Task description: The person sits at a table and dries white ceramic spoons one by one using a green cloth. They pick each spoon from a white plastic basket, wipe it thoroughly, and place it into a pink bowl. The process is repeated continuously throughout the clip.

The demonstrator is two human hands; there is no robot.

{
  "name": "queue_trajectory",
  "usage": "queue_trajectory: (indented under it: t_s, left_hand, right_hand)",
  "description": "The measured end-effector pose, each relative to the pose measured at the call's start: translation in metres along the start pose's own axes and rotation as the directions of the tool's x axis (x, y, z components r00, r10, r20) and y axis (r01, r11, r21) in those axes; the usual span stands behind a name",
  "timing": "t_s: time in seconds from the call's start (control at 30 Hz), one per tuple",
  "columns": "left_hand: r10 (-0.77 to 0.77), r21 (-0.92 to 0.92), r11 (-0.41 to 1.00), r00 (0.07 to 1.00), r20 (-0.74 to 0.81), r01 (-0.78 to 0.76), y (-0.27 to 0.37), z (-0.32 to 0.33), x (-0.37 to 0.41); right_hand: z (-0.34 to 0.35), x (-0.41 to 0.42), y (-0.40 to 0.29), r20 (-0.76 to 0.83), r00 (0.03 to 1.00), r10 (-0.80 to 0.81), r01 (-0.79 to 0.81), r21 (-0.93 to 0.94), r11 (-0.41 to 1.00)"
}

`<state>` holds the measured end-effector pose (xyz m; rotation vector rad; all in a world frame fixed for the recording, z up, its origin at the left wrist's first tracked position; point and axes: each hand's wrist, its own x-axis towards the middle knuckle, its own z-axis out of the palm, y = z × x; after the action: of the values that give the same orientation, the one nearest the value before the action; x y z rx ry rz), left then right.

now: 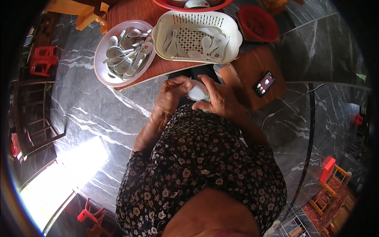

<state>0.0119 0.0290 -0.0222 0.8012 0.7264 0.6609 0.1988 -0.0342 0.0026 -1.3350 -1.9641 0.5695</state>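
In front of my lap, my left hand (174, 93) grips a white ceramic spoon (197, 89), its smooth rounded back facing up. The thumb presses on its left side, and the handle is hidden. My right hand (220, 97) curls around the other side of the spoon with a pale green cloth (208, 97) mostly covered by the fingers. Beyond my hands, a white plastic basket (197, 59) with a slotted base holds several floral spoons (217, 41) along its sides. Left of it, a round white basin (99, 56) is heaped with more spoons (127, 57).
Basket and basin stand on a reddish-brown wooden table (133, 13). A red basin (192, 8) of white dishes sits behind them, another red basin (259, 23) to the right. A lit phone (265, 84) lies on a cardboard box (251, 74); a white cable (291, 103) crosses the floor.
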Motion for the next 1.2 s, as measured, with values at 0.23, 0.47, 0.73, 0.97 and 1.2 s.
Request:
queue_trajectory:
  t_s: [0.23,0.47,0.73,0.97,1.2]
  left_hand:
    - [0.130,0.152,0.980,0.991,0.015,-0.131,-0.012,0.019,-0.007]
    - [0.049,-0.034,0.998,0.998,-0.038,-0.050,-0.009,0.014,-0.008]
    - [0.007,-0.165,0.986,0.996,-0.094,-0.023,-0.004,0.000,-0.003]
    - [0.045,-0.023,0.999,0.990,-0.136,-0.049,0.003,-0.005,-0.001]
    - [0.052,-0.069,0.995,0.979,-0.195,-0.067,-0.009,0.013,0.004]
  right_hand:
    - [0.010,0.017,-0.004,-0.042,0.983,0.179,-0.177,0.049,0.983]
    - [0.030,0.008,0.006,-0.210,0.966,0.150,-0.125,0.129,0.984]
    - [0.029,-0.022,0.021,-0.241,0.949,0.205,-0.142,0.253,0.957]
    - [0.000,-0.009,0.041,-0.495,0.745,0.447,-0.172,0.506,0.846]
    - [0.016,0.026,-0.011,-0.330,0.944,0.026,-0.012,0.044,0.999]
